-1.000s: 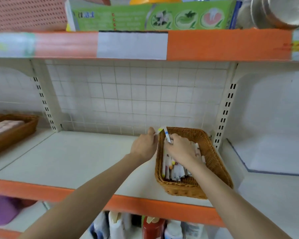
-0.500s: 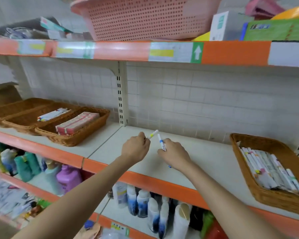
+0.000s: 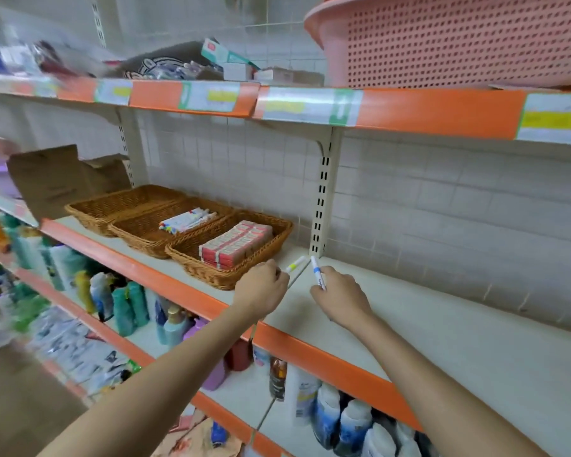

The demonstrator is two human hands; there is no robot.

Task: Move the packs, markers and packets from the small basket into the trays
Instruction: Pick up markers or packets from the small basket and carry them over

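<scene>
Two markers are in transit: the left hand [image 3: 261, 293] has its fingers closed round a yellow-tipped marker [image 3: 295, 263], the right hand [image 3: 342, 296] round a blue-tipped marker [image 3: 317, 273]. Both hover over the bare shelf [image 3: 442, 324], just right of the pack tray [image 3: 225, 278]. Next, likely a leftward reach past it to the marker tray [image 3: 139, 232]; nothing blocks the way above the rims.

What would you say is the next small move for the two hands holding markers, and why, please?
Probably carry both hands left to the middle tray, which already holds markers. The left hand grips a yellow-tipped marker and the right hand a blue-banded marker, both short of the trays; the nearest tray holds red packs instead.
</scene>
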